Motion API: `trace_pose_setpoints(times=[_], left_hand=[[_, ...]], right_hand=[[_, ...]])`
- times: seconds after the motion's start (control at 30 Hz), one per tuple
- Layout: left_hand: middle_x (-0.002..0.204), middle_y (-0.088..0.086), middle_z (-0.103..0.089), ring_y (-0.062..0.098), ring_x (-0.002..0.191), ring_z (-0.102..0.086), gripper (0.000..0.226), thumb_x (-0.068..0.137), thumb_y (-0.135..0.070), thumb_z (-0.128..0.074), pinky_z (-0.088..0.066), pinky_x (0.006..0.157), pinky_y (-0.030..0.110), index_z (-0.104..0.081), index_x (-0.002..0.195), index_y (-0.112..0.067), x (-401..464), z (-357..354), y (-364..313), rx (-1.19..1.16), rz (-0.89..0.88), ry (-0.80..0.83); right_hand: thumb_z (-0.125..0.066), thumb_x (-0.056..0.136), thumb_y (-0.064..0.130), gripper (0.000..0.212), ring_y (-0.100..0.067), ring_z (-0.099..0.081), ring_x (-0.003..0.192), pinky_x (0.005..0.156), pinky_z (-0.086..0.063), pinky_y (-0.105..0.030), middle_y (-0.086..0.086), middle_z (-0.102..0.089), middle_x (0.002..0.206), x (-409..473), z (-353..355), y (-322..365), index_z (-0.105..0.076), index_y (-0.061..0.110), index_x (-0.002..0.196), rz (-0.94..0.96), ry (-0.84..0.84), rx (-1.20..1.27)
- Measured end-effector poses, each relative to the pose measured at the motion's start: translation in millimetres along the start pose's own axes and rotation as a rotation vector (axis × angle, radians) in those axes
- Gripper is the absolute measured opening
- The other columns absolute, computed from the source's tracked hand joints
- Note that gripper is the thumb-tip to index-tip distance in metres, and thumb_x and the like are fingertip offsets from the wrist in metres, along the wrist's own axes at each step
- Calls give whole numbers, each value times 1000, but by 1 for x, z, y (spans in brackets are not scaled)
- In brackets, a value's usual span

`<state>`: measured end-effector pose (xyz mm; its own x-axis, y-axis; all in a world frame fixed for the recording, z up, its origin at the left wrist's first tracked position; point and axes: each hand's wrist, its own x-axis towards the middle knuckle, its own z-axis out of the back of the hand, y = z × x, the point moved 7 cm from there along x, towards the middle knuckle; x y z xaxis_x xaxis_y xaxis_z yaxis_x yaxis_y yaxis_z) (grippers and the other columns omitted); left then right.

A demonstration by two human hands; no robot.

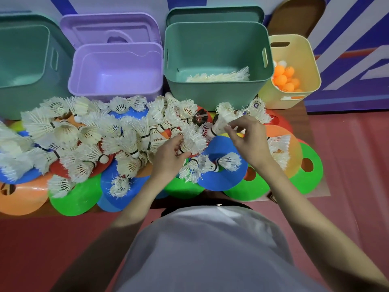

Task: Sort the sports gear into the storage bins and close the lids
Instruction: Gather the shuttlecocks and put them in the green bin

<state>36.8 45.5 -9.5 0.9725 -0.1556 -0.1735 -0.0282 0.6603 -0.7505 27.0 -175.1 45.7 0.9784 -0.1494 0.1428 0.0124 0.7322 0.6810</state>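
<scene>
We see the left hand (171, 155) gripping a white feathered shuttlecock (193, 142) and the right hand (249, 142) pinching another white shuttlecock (221, 121), fingers curled on both. Both sit over the shuttlecock pile (94, 135) on coloured flat plastic disc cones (73, 199). Behind stands the open green plastic bin (214, 95) with shuttlecocks inside, just beside the yellow bin (303, 66) of orange balls (283, 77).

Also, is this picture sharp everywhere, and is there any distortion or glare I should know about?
Head view: wide-angle bend curves the bins, most of all the left green bin at the edge; the hands, left and right, and the shuttlecocks are fairly sharp, the far-left ones smeared; soft glare inside the purple bin; the shirt near the camera is blurred.
</scene>
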Motion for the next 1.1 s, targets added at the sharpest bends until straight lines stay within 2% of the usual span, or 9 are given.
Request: trace_pose_setpoints(times=[0.17,0.33,0.43,0.57,0.73,0.83,0.93,1.0,1.1], left_hand=[[109,3,-66,15,95,-61,52,81,-18,-76,-51,84,28,-58,128,-10,3,-5,-12,-23,-57,23],[108,6,-68,17,94,-63,50,81,-21,-76,-53,87,37,-57,126,-7,5,-15,-23,-37,-112,100],[107,2,-65,12,94,-58,54,78,-18,-79,-49,89,27,-56,125,-5,5,-16,-26,-51,-115,101],[102,0,-62,18,94,-58,51,76,-18,-81,-51,85,33,-55,118,-5,7,-17,-25,-53,-84,80],[92,-21,-52,7,87,-56,47,78,-15,-79,-40,71,1,-55,118,-6,9,-15,-17,-99,-22,43],[102,-9,-60,16,98,-59,50,78,-18,-78,-47,82,15,-53,120,-8,8,-18,-7,-111,6,54],[112,5,-63,23,103,-61,51,78,-19,-79,-52,88,35,-53,120,-9,6,-21,-2,-117,20,66],[113,5,-63,22,102,-60,50,78,-17,-78,-51,87,32,-52,120,-9,4,-22,-2,-136,19,68],[113,-3,-59,15,102,-55,51,79,-17,-78,-45,86,25,-52,123,-8,1,-24,-5,-132,-11,71]], right_hand=[[-70,86,18,6,1,-53,71,67,-34,-9,2,-67,82,-13,-10,11,-74,13,86,34,42,187],[-69,87,16,10,2,-57,74,68,-41,-10,-1,-68,89,-21,-27,7,-75,9,92,-24,104,288],[-70,86,15,10,-5,-60,77,69,-44,-13,-3,-70,90,-20,-29,1,-75,8,90,-43,135,327],[-73,84,19,17,-11,-61,84,69,-49,-20,-2,-68,98,-23,-28,-4,-73,11,98,-37,127,330],[-61,92,16,9,-10,-58,81,66,-48,-22,-1,-67,99,-27,-10,-34,-68,13,97,-175,-60,317],[-64,89,23,19,-17,-58,75,68,-51,-35,-6,-69,90,-35,-28,-69,-69,5,91,-281,142,-6],[-69,81,43,43,-24,-55,55,52,-41,-37,-12,-61,61,-48,-49,-86,-64,2,67,-286,347,-229],[-72,77,48,50,-15,-39,45,45,-26,-31,-3,-43,48,-56,-61,-81,-53,7,57,-244,438,-274],[-77,74,43,52,-19,-35,57,50,-20,-26,3,-35,56,-59,-79,-70,-35,20,53,-126,506,-278]])
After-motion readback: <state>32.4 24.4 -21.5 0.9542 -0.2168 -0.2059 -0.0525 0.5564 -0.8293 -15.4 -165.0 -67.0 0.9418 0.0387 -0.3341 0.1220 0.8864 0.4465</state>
